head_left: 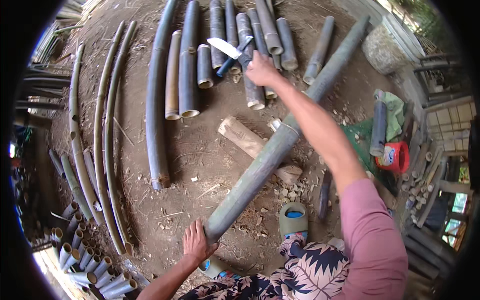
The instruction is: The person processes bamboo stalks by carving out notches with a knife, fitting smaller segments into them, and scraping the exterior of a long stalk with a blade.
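A long, thick grey-green bamboo pole (270, 160) slants from near my feet to the far right, resting across a short split log (245, 137). My left hand (196, 243) grips its near end. My right arm reaches out over the pole. In my right hand (262, 69), closed round a dark handle, is a large knife (224, 48), its pale blade pointing left. It hangs over several cut bamboo lengths (189, 65) on the ground. A dark blue rod-like piece (226, 67) lies beside the blade, its kind unclear.
Long thin bamboo poles (102, 135) lie at left, above a stack of short bamboo tubes (92, 265). At right are a red bucket (398, 157), a green cloth (394, 116) and a stone block (384, 48). Wood chips (292, 192) litter the dirt near my sandal (294, 220).
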The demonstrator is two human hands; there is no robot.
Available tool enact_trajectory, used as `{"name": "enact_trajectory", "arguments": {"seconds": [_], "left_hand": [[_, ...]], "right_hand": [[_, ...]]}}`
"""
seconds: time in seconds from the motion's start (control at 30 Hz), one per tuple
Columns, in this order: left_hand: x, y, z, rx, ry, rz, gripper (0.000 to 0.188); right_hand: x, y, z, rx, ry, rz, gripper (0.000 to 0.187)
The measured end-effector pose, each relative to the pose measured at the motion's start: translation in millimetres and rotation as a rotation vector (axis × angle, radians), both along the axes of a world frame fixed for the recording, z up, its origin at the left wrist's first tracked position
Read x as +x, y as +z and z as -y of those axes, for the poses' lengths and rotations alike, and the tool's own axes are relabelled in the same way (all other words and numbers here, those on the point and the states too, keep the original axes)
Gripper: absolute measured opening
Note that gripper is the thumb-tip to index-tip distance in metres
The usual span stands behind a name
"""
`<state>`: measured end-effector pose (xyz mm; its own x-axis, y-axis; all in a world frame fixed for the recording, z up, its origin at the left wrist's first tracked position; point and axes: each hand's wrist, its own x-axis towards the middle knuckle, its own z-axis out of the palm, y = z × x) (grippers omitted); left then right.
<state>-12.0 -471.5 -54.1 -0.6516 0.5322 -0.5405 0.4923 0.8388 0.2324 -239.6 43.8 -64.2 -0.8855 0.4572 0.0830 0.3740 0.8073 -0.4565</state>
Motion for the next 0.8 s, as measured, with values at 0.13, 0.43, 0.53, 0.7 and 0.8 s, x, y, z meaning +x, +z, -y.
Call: {"name": "enact_trajectory", "arguments": {"seconds": [0.13,0.43,0.53,0.7,0.8], "left_hand": [[-1.0,-1.4,-32.0,-0.033,0.122,0.075,0.099],[-17.3,-21.1,-44.1,0.223,0.13,0.712,0.114],[30.1,-5.9,-63.4,0.039,-0.013,0.254,0.106],[32.9,-7.0,-52.6,0.079,0.11,0.167,0.086],[34.8,-9.4,-51.9,0.14,0.129,0.103,0.076]], "right_hand": [[126.4,48.4,-26.7,-0.238,0.004,-0.301,0.027],[358.1,43.2,-5.1,-0.121,-0.33,-0.214,0.044],[365.1,-5.3,6.7,-0.19,-0.319,-0.047,0.051],[340.0,-10.9,46.6,0.061,-0.127,0.058,0.043],[343.1,-28.7,73.1,0.286,0.168,0.083,0.052]]}}
